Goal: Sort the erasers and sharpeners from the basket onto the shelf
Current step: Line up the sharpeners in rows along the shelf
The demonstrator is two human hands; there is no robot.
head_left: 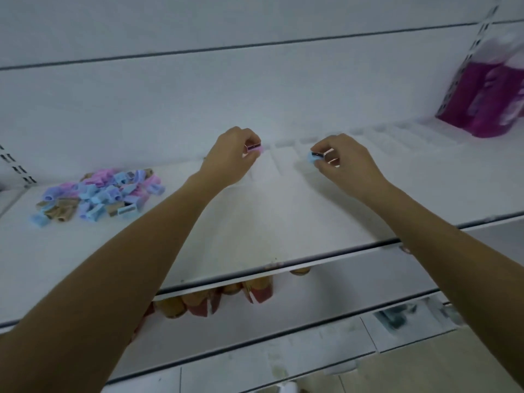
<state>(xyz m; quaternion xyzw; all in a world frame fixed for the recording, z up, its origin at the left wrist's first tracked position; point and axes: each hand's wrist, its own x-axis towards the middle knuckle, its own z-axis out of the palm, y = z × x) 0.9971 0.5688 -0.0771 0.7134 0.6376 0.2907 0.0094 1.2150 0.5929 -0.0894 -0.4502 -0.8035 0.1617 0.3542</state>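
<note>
Both my arms reach over the white shelf (269,222). My left hand (234,154) pinches a pink sharpener (255,148) near the shelf's back. My right hand (343,160) pinches a blue sharpener (314,157) a short way to the right of it. A row of white erasers (382,134), blurred and pale, runs along the back of the shelf from between my hands toward the right. A loose pile of pink, blue, purple and tan sharpeners (99,194) lies on the shelf's left part. The basket is out of view.
Pink and white packages (487,92) stand at the shelf's far right beside a slotted upright. The lower shelf holds brown and red items (226,296) under the front edge. Floor tiles show at the bottom.
</note>
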